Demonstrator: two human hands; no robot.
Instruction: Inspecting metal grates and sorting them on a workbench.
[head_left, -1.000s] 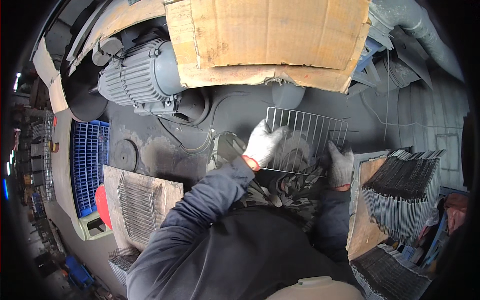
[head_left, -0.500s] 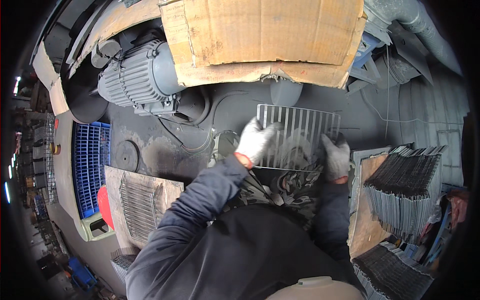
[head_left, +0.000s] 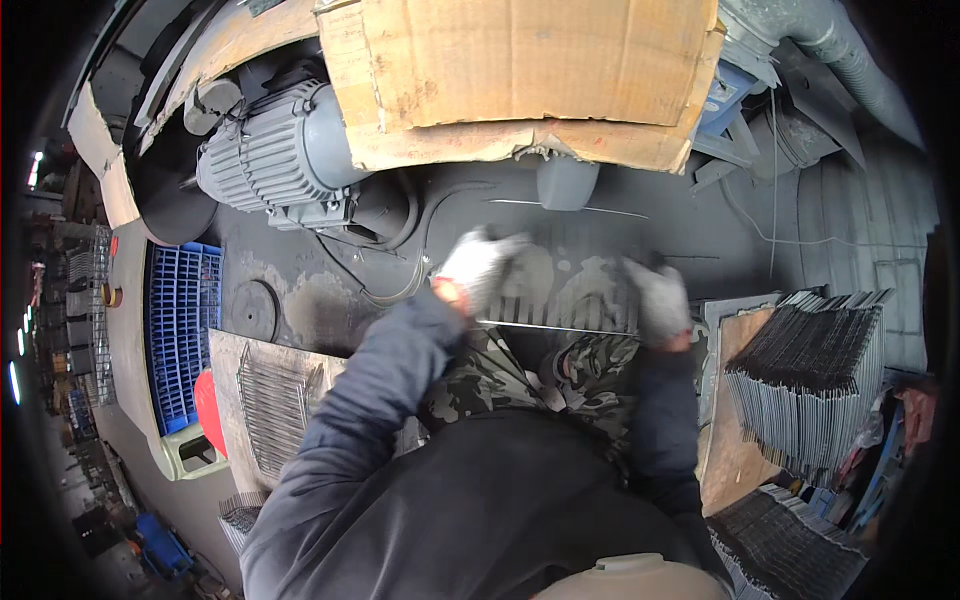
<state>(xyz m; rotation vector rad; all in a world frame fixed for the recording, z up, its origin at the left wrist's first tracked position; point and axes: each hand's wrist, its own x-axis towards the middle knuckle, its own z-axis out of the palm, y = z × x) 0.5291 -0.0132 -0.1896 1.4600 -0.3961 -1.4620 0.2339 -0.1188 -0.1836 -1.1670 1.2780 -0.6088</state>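
A rectangular wire rack (head_left: 560,327) of thin parallel bars is between my two gloved hands, above my lap. Motion smears its bars; its near edge and a thin far edge line show best. My left hand (head_left: 482,268), in a whitish glove with a red cuff, grips the rack's left side. At the opposite side my right hand (head_left: 660,302), in a greyer glove, closes on the rack's edge, its fingertips blurred. Beyond the rack, a rounded grey part (head_left: 567,184) juts out from under a cardboard sheet (head_left: 540,70).
Stacked wire racks (head_left: 805,385) stand on a board at the right, with another stack (head_left: 785,545) below. More racks (head_left: 275,410) lie on a board at the left. A grey motor (head_left: 270,150) sits far left, near a blue plastic crate (head_left: 183,335).
The rack has tilted and now looks blurred, its far edge closer to the rounded grey part. My left hand has shifted left and slightly nearer the far side; my right hand has moved slightly.
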